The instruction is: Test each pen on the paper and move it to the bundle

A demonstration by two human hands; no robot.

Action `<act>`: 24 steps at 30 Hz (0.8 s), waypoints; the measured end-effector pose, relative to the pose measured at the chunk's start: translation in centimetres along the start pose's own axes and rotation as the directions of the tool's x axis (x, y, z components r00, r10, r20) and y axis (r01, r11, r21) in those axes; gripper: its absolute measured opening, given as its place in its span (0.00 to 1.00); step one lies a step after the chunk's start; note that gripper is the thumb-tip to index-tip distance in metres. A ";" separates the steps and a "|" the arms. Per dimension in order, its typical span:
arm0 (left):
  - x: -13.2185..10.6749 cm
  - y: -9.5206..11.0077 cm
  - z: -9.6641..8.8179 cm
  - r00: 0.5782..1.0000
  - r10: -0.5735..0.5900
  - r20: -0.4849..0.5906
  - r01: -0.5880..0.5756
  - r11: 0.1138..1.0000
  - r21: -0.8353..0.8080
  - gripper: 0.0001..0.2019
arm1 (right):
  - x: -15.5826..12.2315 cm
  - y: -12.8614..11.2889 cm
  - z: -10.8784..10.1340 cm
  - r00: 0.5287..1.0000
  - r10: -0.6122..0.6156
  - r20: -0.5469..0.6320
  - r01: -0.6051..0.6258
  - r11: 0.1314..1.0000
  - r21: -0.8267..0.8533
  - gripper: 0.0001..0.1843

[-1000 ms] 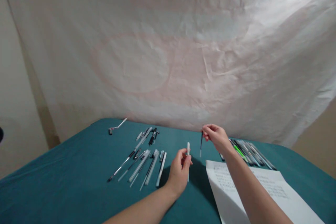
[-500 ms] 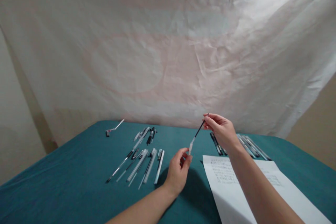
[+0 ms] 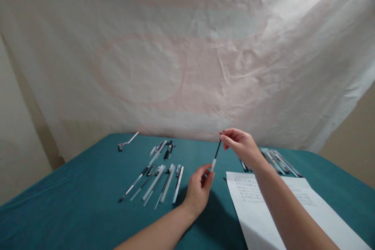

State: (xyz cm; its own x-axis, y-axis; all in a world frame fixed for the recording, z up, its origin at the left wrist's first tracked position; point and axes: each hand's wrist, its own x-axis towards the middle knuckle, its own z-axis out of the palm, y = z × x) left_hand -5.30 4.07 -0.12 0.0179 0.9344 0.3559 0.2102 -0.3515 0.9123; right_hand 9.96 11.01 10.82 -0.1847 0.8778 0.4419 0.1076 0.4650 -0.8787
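Observation:
Between the thumb and fingers of my left hand (image 3: 199, 189) is a short whitish, translucent pen part (image 3: 213, 164), held upright above the cloth. My right hand (image 3: 240, 146) pinches the top of a thin dark pen refill (image 3: 218, 150). The refill slants down to the left, and its lower end meets the top of the whitish part; how deep it sits inside I cannot tell. To the left of my left hand lie several clear pen barrels, caps and refills, the nearest being a pale pen (image 3: 178, 185).
A sheet of paper with writing (image 3: 243, 211) lies under my right forearm. Behind it are several pens (image 3: 281, 162) in a row. More pens and parts (image 3: 159, 150) lie at the back left, with a bent white piece (image 3: 129, 141) farther left. A pale sheet (image 3: 187, 66) hangs behind the table.
My right hand has moved left and slightly down with the refill, which now stands steeper and shows less length above the whitish part. My left hand has stayed in place.

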 end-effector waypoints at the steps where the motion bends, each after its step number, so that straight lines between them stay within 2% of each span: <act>1: 0.0 0.0 0.0 1.000 -0.001 -0.010 0.001 1.000 -0.011 0.17 | 0.0 0.1 0.2 0.999 0.022 0.045 -0.022 1.000 -0.017 0.17; 4: 0.3 -0.3 0.0 0.997 -0.002 -0.077 -0.002 0.999 -0.051 0.17 | -0.1 0.6 0.5 0.972 0.114 0.207 -0.093 0.990 -0.109 0.19; 6: 0.6 -0.5 -0.1 0.989 -0.009 -0.148 -0.001 0.998 -0.070 0.16 | -0.3 1.0 0.7 0.950 0.169 0.264 -0.109 0.968 -0.227 0.18; 8: 0.8 -0.7 -0.2 0.980 -0.021 -0.197 0.004 0.996 -0.088 0.16 | -0.5 1.7 1.1 0.932 0.205 0.299 -0.069 0.911 -0.407 0.15; 11: 1.0 -0.9 -0.2 0.976 -0.029 -0.215 0.006 0.994 -0.109 0.15 | -1.3 3.1 2.2 0.862 0.288 0.416 0.055 0.763 -0.644 0.10; 13: 1.0 -0.9 -0.1 0.978 -0.031 -0.206 0.004 0.992 -0.130 0.15 | -1.9 4.1 3.4 0.813 0.341 0.472 0.101 0.715 -0.692 0.07; 15: 0.9 -0.9 0.0 0.980 -0.031 -0.194 0.001 0.989 -0.151 0.15 | -2.6 4.9 4.5 0.791 0.369 0.488 0.104 0.705 -0.701 0.05; 18: 0.9 -1.0 0.1 0.979 -0.025 -0.203 -0.005 0.989 -0.146 0.15 | -3.4 5.7 5.7 0.773 0.396 0.495 0.108 0.687 -0.718 0.05; 20: 0.9 -1.1 0.1 0.977 -0.021 -0.210 -0.006 0.991 -0.131 0.15 | -3.5 6.0 5.7 0.771 0.409 0.488 0.101 0.677 -0.729 0.05; 22: 0.9 -1.2 0.1 0.978 -0.019 -0.206 -0.007 0.993 -0.121 0.15 | -3.0 6.2 5.1 0.787 0.405 0.466 0.086 0.676 -0.732 0.05; 24: 0.9 -1.2 0.1 0.979 -0.014 -0.201 -0.007 0.994 -0.106 0.15 | -2.2 6.0 4.1 0.828 0.369 0.423 0.068 0.683 -0.727 0.07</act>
State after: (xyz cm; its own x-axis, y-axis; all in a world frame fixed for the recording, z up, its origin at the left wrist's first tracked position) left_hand -5.46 5.32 -0.95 -0.1825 0.9084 0.3762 0.1057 -0.3623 0.9260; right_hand 7.01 11.40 3.79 -0.5268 0.8493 -0.0346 0.7714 0.4605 -0.4393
